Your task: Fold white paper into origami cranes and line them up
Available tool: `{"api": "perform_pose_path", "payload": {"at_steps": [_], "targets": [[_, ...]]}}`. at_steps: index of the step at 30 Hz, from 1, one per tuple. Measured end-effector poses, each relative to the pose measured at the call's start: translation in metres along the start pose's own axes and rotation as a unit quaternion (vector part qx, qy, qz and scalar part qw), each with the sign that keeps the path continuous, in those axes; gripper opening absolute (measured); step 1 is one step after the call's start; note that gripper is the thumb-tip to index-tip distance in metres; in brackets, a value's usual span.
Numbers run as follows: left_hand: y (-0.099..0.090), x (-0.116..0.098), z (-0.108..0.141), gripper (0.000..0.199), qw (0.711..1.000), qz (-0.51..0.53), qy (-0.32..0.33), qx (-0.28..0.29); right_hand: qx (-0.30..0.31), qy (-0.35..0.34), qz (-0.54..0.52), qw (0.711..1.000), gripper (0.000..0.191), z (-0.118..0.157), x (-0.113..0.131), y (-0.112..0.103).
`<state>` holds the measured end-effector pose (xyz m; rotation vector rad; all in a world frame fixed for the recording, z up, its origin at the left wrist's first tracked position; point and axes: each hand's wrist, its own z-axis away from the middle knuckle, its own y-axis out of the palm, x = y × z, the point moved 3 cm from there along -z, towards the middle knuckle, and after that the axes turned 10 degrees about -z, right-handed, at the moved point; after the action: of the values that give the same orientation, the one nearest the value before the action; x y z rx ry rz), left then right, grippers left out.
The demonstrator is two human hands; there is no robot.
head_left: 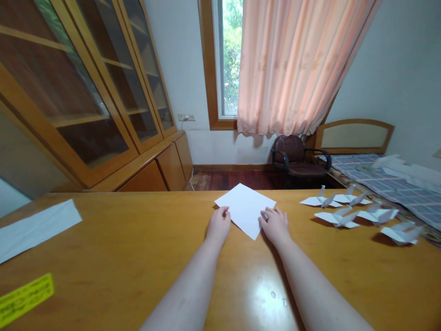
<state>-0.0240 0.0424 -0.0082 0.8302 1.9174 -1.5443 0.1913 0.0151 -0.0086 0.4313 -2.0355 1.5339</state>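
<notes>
A square white sheet of paper (245,207) lies flat on the wooden table, turned so that one corner points toward me. At its left corner, my left hand (219,224) has curled fingers and thumb closed on the lower left edge. My right hand (274,225) holds the lower right edge, its bent fingertips on the paper and the thumb close by. To the right of it stand several folded white paper cranes (339,217) with raised wings and necks.
A long white paper strip (37,230) and a yellow label (25,299) with dark writing lie on the table's (138,257) left side. Beyond the table are a glass-door cabinet (113,82), a brown armchair (292,156), a pink curtain (292,64) and a bed (403,179).
</notes>
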Motion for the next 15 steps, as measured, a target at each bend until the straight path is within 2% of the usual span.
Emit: {"api": "perform_pose_path", "payload": {"at_steps": [3, 5, 7, 11, 15], "targets": [[-0.001, -0.001, 0.0, 0.027, 1.0, -0.012, -0.005, 0.001, -0.008, -0.062, -0.018, 0.998, 0.041, 0.004, 0.01, -0.003], [-0.001, -0.001, -0.001, 0.027, 1.0, -0.013, -0.017, -0.002, 0.056, -0.144, -0.06, 0.986, 0.052, 0.009, 0.02, -0.002], [-0.002, -0.001, -0.001, 0.028, 1.0, -0.008, -0.03, -0.006, 0.114, -0.193, -0.088, 0.971, 0.065, 0.014, 0.027, 0.0], [-0.003, 0.002, -0.003, 0.032, 0.999, -0.003, -0.046, -0.029, 0.167, -0.206, -0.107, 0.958, 0.088, 0.02, 0.032, 0.002], [-0.004, 0.005, -0.004, 0.041, 0.997, -0.006, -0.045, -0.057, 0.189, -0.202, -0.109, 0.955, 0.096, 0.023, 0.033, 0.003]]}}
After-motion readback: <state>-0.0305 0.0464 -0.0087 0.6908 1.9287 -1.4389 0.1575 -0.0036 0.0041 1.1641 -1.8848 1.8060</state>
